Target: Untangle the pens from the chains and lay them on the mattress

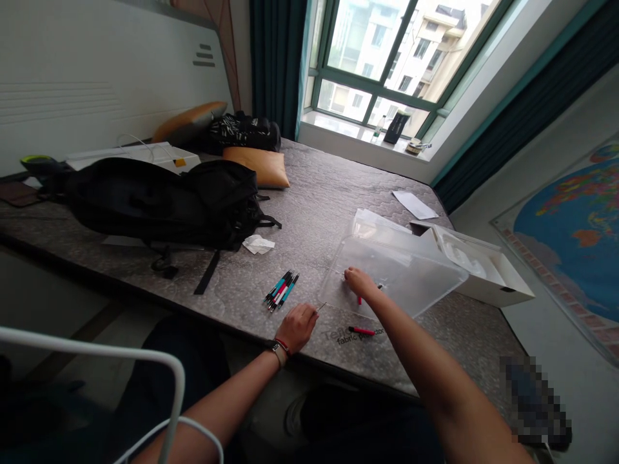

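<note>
My left hand (297,327) rests near the front edge of the mattress, its fingers pinched on a thin, stick-like piece (322,307) too small to name. My right hand (360,282) reaches over a clear plastic box (425,283), with its fingers closed; whatever is between them is hidden. Below that hand, a small red piece (359,300) shows at the box. Left of my left hand lies a bundle of several pens (281,290) in teal, red, white and black. A red and black pen (362,331) lies in front of the box.
A black backpack (164,200) covers the left side of the mattress (309,193), near a crumpled tissue (258,244). An orange cushion (258,167) lies behind. At right stand an open white box (488,267) and a paper sheet (414,205). A white metal rail (97,341) crosses the lower left.
</note>
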Demonstrator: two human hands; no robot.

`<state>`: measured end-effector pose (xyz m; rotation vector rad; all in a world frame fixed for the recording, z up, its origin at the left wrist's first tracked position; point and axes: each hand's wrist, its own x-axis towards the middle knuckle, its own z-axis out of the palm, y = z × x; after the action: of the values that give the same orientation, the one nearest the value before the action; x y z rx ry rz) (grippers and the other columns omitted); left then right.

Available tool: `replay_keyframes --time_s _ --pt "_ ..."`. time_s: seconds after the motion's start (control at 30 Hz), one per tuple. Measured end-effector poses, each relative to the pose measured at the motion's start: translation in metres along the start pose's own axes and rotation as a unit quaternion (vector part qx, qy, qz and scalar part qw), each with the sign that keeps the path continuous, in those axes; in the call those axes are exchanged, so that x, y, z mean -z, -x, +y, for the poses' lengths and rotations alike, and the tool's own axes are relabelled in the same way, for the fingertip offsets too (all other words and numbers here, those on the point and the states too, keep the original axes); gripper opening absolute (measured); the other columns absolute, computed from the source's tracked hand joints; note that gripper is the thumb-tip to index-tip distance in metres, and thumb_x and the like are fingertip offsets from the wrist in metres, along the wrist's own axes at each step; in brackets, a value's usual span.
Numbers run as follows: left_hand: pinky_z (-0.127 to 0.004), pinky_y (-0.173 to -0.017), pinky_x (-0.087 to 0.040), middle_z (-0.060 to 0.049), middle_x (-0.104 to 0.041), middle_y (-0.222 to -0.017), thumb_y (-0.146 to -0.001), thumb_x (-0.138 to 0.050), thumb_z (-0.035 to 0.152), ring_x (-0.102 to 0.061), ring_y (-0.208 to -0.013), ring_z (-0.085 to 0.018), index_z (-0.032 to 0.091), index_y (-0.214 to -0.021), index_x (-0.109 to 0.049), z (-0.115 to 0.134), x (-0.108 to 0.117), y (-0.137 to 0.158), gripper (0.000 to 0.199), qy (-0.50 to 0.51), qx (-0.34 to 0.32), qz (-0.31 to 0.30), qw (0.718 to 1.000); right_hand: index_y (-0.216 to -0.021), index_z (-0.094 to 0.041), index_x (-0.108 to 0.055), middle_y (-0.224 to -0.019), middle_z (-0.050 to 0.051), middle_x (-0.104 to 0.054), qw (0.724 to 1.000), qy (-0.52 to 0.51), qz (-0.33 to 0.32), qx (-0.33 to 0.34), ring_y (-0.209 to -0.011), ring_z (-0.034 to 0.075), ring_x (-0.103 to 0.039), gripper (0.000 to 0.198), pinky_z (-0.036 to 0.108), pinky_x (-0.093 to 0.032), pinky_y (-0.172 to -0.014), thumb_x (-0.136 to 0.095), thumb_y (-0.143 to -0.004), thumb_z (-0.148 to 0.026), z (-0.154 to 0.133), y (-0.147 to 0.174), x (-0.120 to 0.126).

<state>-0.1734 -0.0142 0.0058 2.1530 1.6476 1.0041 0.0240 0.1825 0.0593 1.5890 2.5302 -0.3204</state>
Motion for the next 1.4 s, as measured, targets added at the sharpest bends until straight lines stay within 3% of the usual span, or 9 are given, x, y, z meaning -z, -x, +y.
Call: replay_keyframes --time_s 0.1,0.17,0.2,0.27,0.33,0.4,0.47,0.87,1.4 --pt "-0.035 -0.08 -0.045 -0.005 -0.062 -0.091 -0.1 -0.037 0.028 -0.056 -0.088 -0.02 0.021 -0.099 -0.055 0.0 0.0 0.0 0.019 -0.001 -0.001 0.004 1.0 -0.094 -0.013 -0.068 -0.103 0.013 -0.066 0.999 -0.035 0.036 -0.013 -0.097 0.02 -0.061 0.015 0.028 -0.043 -0.085 -0.054 -0.087 -0.018 -0.008 0.006 0.006" --pt "-0.035 -0.08 -0.045 -0.005 -0.062 -0.091 -0.1 -0.036 0.028 -0.056 -0.088 -0.02 0.021 -0.099 -0.055 0.0 0.0 0.0 0.02 0.0 -0.001 0.005 1.0 -0.097 -0.014 -0.066 -0.099 0.011 -0.067 0.984 -0.149 0.09 -0.033 -0.094 0.02 -0.062 0.021 0.031 -0.046 -0.085 -0.05 -0.091 -0.027 -0.021 0.022 0.005" --pt "-0.036 -0.08 -0.045 -0.005 -0.062 -0.091 -0.1 -0.036 0.028 -0.056 -0.088 -0.02 0.021 -0.099 -0.055 0.0 0.0 0.0 0.02 0.001 0.0 0.004 1.0 -0.097 -0.015 -0.065 -0.095 0.009 -0.068 0.956 -0.26 0.127 -0.044 -0.091 0.02 -0.063 0.024 0.033 -0.049 -0.084 -0.05 -0.092 -0.032 -0.031 0.034 0.002" --pt "-0.036 -0.08 -0.045 -0.006 -0.062 -0.092 -0.1 -0.036 0.028 -0.056 -0.088 -0.02 0.021 -0.099 -0.055 -0.001 0.001 0.0 0.021 0.005 0.0 0.002 1.0 -0.097 -0.016 -0.064 -0.093 0.007 -0.068 0.821 -0.543 0.172 -0.036 -0.091 0.021 -0.065 0.028 0.035 -0.053 -0.078 -0.057 -0.088 -0.041 -0.054 0.062 -0.008" --pt "-0.036 -0.08 -0.046 -0.006 -0.062 -0.093 -0.1 -0.036 0.029 -0.057 -0.089 -0.02 0.021 -0.1 -0.055 -0.001 0.001 0.0 0.021 0.011 0.001 0.003 1.0 -0.096 -0.019 -0.065 -0.097 0.005 -0.068 0.695 -0.699 0.167 -0.016 -0.095 0.021 -0.065 0.027 0.033 -0.055 -0.077 -0.066 -0.082 -0.041 -0.082 0.092 -0.019" --pt "-0.037 -0.081 -0.046 -0.007 -0.061 -0.093 -0.1 -0.036 0.029 -0.057 -0.089 -0.021 0.021 -0.101 -0.056 -0.001 0.001 0.0 0.021 0.015 0.001 0.005 1.0 -0.093 -0.02 -0.067 -0.098 0.005 -0.069 0.627 -0.763 0.156 -0.015 -0.096 0.02 -0.065 0.024 0.032 -0.055 -0.077 -0.071 -0.079 -0.039 -0.108 0.113 -0.027" --pt "-0.037 -0.083 -0.046 -0.007 -0.061 -0.093 -0.1 -0.035 0.028 -0.057 -0.092 -0.021 0.021 -0.102 -0.056 0.0 0.001 0.0 0.022 0.019 0.0 0.003 1.0 -0.092 -0.02 -0.068 -0.1 0.005 -0.069 0.593 -0.789 0.157 -0.016 -0.097 0.02 -0.065 0.023 0.032 -0.056 -0.079 -0.073 -0.078 -0.037 -0.127 0.124 -0.029" --pt "-0.037 -0.081 -0.046 -0.006 -0.062 -0.09 -0.099 -0.036 0.026 -0.057 -0.089 -0.021 0.02 -0.097 -0.056 -0.002 -0.002 0.001 0.021 0.009 0.0 0.017 1.0 -0.094 -0.023 -0.056 -0.111 0.005 -0.067 0.553 -0.815 0.172 -0.008 -0.105 0.023 -0.067 0.024 0.041 -0.056 -0.087 -0.069 -0.083 -0.039 -0.136 0.127 -0.026" --pt "-0.036 -0.08 -0.045 -0.006 -0.06 -0.088 -0.099 -0.037 0.026 -0.056 -0.087 -0.02 0.021 -0.091 -0.056 -0.001 0.001 0.0 0.02 0.001 -0.004 0.008 1.0 -0.093 -0.021 -0.06 -0.101 0.005 -0.07 0.577 -0.798 0.173 -0.002 -0.103 0.024 -0.068 0.025 0.041 -0.056 -0.088 -0.074 -0.079 -0.038 -0.132 0.124 -0.029"
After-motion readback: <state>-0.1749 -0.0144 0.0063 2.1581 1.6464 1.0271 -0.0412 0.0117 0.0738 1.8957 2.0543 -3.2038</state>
